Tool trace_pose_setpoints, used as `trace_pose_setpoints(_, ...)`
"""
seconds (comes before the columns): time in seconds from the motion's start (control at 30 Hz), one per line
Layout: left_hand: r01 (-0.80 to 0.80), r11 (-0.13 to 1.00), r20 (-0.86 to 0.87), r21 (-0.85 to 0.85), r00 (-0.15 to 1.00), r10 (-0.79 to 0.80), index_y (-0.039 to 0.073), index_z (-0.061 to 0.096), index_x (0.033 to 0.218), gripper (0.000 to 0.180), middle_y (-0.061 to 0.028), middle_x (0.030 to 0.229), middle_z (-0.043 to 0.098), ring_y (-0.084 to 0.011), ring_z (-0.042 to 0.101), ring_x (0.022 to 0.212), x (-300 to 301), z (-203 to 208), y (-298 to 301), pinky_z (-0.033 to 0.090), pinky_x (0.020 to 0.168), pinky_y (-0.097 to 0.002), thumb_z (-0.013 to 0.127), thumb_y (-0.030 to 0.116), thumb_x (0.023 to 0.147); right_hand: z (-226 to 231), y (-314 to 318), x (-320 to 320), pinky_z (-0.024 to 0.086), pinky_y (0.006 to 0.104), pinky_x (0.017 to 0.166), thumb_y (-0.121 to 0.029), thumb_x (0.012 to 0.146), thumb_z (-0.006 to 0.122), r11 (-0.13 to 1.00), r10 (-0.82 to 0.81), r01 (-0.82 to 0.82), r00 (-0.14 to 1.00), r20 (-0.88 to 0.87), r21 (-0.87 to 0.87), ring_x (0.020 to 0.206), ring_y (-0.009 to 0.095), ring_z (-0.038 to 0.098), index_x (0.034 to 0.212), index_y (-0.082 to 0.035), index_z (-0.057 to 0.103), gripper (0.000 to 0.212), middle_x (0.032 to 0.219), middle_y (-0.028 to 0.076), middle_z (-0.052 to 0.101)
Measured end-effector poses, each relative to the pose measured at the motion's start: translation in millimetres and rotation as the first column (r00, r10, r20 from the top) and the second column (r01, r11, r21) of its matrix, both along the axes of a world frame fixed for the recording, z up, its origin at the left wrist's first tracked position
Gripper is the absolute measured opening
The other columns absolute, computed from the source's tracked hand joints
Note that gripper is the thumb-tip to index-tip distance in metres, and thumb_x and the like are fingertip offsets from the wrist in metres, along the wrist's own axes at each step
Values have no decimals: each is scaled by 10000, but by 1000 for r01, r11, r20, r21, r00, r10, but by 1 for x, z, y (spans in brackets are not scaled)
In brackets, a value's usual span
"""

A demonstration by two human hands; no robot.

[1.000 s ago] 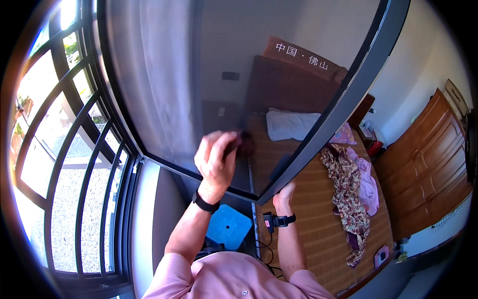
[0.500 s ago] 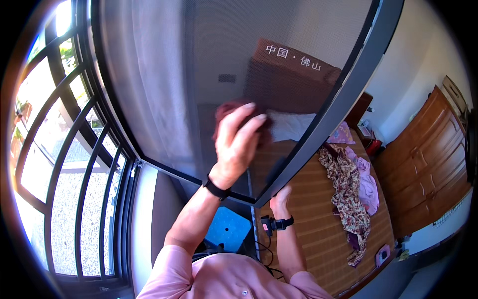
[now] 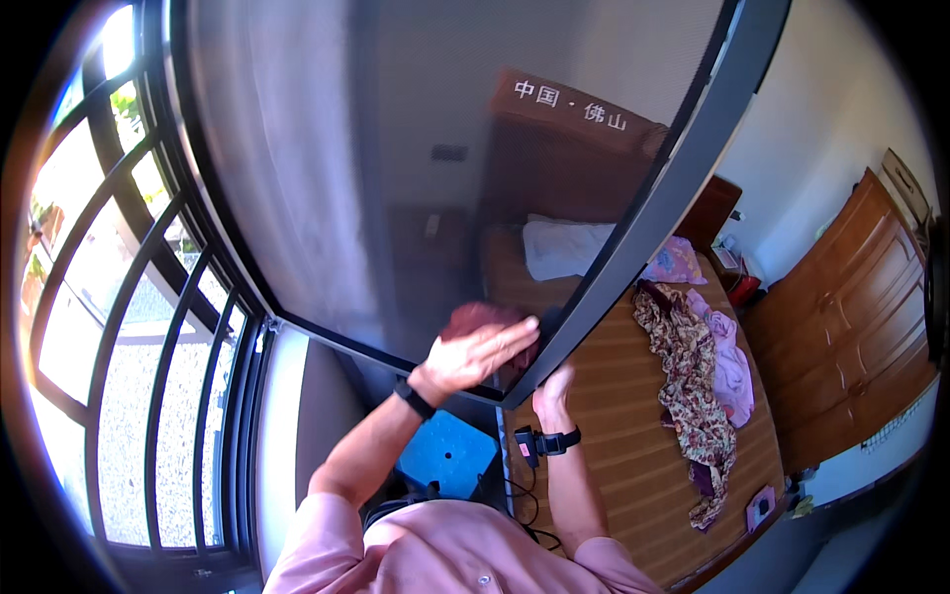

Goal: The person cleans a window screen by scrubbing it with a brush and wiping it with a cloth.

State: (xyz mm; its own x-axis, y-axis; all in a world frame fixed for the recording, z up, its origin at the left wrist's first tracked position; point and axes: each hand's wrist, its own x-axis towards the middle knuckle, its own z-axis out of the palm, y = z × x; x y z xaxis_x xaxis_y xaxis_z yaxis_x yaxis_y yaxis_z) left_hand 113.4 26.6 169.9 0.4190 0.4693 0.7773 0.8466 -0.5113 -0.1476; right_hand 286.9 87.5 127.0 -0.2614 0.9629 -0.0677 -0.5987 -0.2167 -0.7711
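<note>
A window screen (image 3: 416, 158) of dark mesh in a grey metal frame (image 3: 633, 238) stands swung open before me. My left hand (image 3: 470, 356) presses a dark red cloth (image 3: 479, 319) against the lower part of the mesh, fingers extended together over it toward the frame's right side. Close to the frame's lower right corner is my right hand (image 3: 555, 392); its fingers are hidden behind the frame, so their grip does not show. Black bands circle both wrists, the right one carrying a small black device.
Dark window bars (image 3: 124, 327) curve along the left, above a white sill (image 3: 284, 436). A blue stool (image 3: 448, 455) stands below my left arm. To the right lies a bed (image 3: 614, 475) with crumpled patterned cloth (image 3: 683, 366) and pillows; a wooden wardrobe (image 3: 841, 327) stands beyond.
My left hand has slid the dark red cloth down the mesh, and its fingers now point to the right. My right hand stays by the frame's corner.
</note>
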Motion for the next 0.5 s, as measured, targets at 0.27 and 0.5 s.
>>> trace_pose_setpoints(0.27,-127,781,307,611,948,-87,80,702,1055,411,-112,1096,611,-341,602,1055,29,163,35,480,961,-450,746,31,649,-50,17,19,488,305,947,-392,1052,415,978,-188,191,981,46,-82,1101,140,599,1322,-103,566,424,1188,-11,618)
trace_pose_setpoints(0.5,11,878,318,479,930,-185,28,697,1163,486,-116,1178,627,-316,609,1040,40,81,34,513,865,-436,714,93,681,-10,-4,-1,427,312,1054,-313,1074,384,985,-170,169,986,-1,-43,1242,173,531,1397,-29,508,448,1361,51,560)
